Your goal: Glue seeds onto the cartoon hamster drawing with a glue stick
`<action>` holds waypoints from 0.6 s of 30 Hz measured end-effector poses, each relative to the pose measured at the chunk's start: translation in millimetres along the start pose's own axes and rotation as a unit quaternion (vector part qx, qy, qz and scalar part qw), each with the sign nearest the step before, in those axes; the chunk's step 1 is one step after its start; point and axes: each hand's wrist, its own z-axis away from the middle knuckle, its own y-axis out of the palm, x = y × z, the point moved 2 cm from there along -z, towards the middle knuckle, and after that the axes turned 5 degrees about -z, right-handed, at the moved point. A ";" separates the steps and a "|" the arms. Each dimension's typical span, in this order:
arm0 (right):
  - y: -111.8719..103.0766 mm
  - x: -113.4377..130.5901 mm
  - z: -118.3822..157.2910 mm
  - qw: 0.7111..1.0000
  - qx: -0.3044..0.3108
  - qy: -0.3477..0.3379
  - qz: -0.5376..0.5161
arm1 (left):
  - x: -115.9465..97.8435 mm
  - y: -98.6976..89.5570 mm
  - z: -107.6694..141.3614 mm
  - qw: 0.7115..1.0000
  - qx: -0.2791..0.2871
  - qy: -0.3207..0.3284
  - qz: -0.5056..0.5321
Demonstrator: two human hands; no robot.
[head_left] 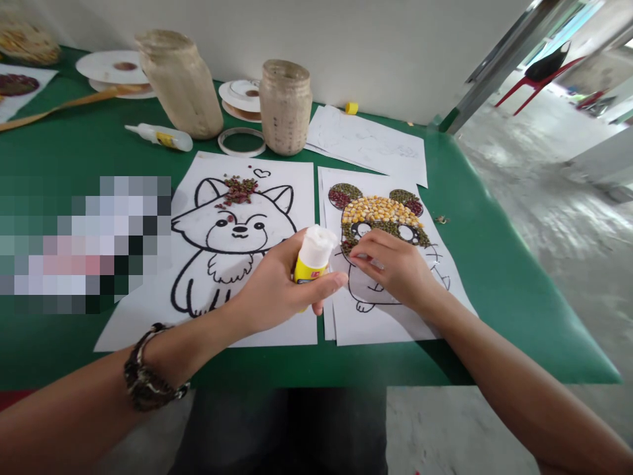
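Note:
My left hand (281, 284) is wrapped round a yellow and white glue stick (316, 247), its white end up. My right hand (395, 267) is over the right-hand drawing (366, 323), its fingertips pinched near the animal's cheek; whatever they hold is too small to make out. That drawing has yellow corn kernels (380, 210) on the forehead, and green and red beans on the ears and face. On the left lies a fox-like drawing (267, 264) with a loose heap of red and green beans (240, 190) on its head.
Behind the drawings stand two jars (185, 86) (285, 109), ribbon spools (116, 66), a tape roll (242, 142) and a glue bottle (161, 136). More sheets (370, 142) and a yellow cap (351, 108) lie by the wall. A blurred patch covers the left side.

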 end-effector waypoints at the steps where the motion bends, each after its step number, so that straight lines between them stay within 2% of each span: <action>1: 0.3 -0.2 0.2 1.000 0.000 0.001 -0.002 | 0.0 -0.4 -0.3 1.000 -0.002 0.002 0.001; 18: -2.3 1.3 0.7 0.999 0.012 -0.026 0.020 | -2.1 -1.1 -2.0 1.000 -0.017 -0.001 0.000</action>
